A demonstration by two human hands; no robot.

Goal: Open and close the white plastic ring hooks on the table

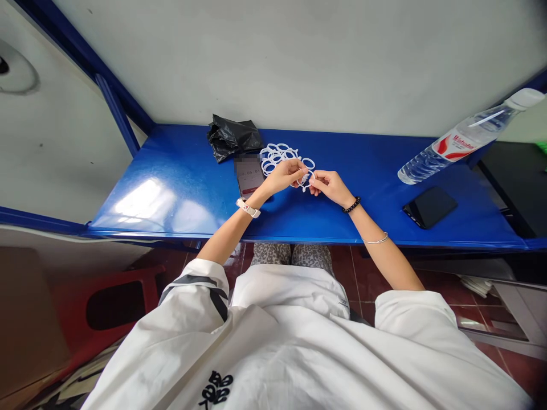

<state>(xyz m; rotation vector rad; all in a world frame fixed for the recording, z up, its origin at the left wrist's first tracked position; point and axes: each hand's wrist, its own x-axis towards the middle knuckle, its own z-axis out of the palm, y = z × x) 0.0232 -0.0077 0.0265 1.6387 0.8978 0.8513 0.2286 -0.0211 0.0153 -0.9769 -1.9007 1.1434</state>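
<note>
Over the middle of the blue bench (pixel 179 188), my left hand (pixel 282 175) and my right hand (pixel 330 185) meet with fingers pinched on a small white plastic ring (pixel 305 181) held between them. Just behind the hands lies a heap of several white rings (pixel 277 155) on the bench top. My left wrist wears a white band, my right wrist a dark bead bracelet.
A crumpled black plastic bag (pixel 233 136) sits at the back by the wall. A phone with a lit screen (pixel 249 173) lies left of the hands. A dark phone (pixel 429 206) and a water bottle (pixel 464 139) lying on its side are at the right. A red stool (pixel 111 302) stands below left.
</note>
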